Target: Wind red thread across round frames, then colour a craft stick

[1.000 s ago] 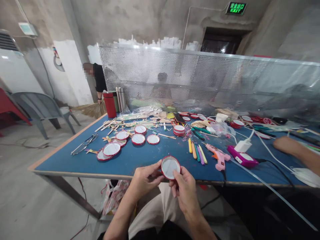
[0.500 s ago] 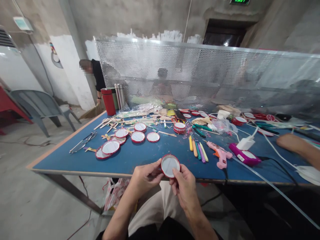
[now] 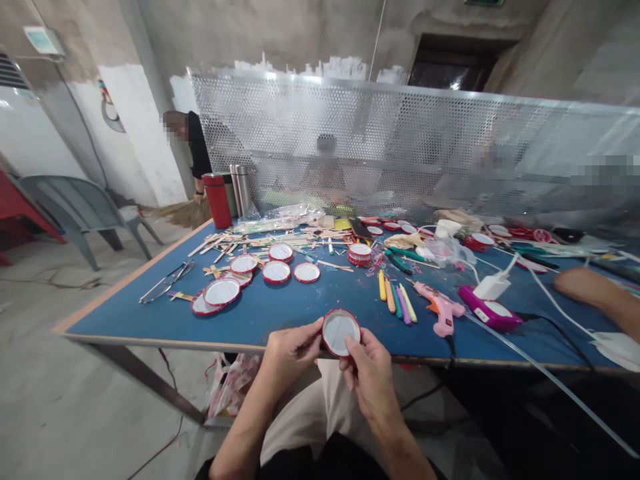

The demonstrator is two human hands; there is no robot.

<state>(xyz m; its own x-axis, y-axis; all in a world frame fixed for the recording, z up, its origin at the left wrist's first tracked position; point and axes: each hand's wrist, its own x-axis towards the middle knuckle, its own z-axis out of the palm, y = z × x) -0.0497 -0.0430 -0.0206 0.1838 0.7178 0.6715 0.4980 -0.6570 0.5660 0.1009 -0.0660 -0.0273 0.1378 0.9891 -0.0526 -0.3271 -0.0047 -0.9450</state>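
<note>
My left hand and right hand gripped a round red-rimmed mirror by its edge, just over the near edge of the blue-topped table. Similar mirrors lay far left among wooden craft sticks, a pink glue gun lay right, and a perforated metal screen crossed the far side of the concrete room.

No legible text, green sign cropped at top
</note>
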